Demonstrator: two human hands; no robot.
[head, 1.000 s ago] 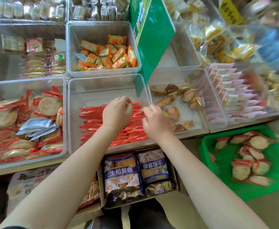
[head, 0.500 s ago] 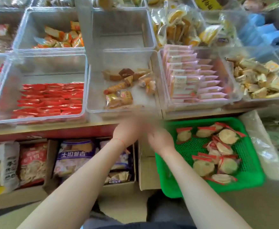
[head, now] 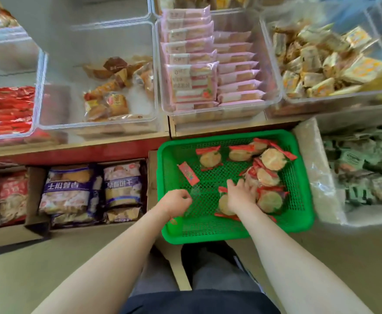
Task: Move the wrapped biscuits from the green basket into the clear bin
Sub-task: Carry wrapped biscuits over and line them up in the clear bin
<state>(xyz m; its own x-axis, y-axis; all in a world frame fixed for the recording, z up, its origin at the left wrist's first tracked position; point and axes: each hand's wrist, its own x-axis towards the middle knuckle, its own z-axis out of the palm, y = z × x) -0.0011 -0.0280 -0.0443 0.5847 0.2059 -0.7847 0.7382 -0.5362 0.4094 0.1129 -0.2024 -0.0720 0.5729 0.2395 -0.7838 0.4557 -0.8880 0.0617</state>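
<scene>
The green basket (head: 230, 236) sits on the floor below the shelf, right of centre. Several round wrapped biscuits (head: 272, 159) with red ends lie in its right half, and one flat red packet (head: 188, 173) lies alone at its left. My right hand (head: 241, 193) is inside the basket, fingers spread, resting on the near biscuits. My left hand (head: 176, 201) hovers over the basket's left rim with its fingers curled and nothing visible in them. The clear bin (head: 39, 91) holding red wrapped packs is at the far left on the shelf.
Other clear bins line the shelf, holding brown snacks (head: 108, 94), pink packs (head: 192, 80) and yellow packs (head: 317, 71). Cardboard boxes with bagged snacks (head: 72, 191) stand left of the basket. A plastic bag of green packets (head: 366, 171) lies to its right.
Both hands left the clear bin of red packs and came down to the right into the green basket. My view swung right and down with them.
</scene>
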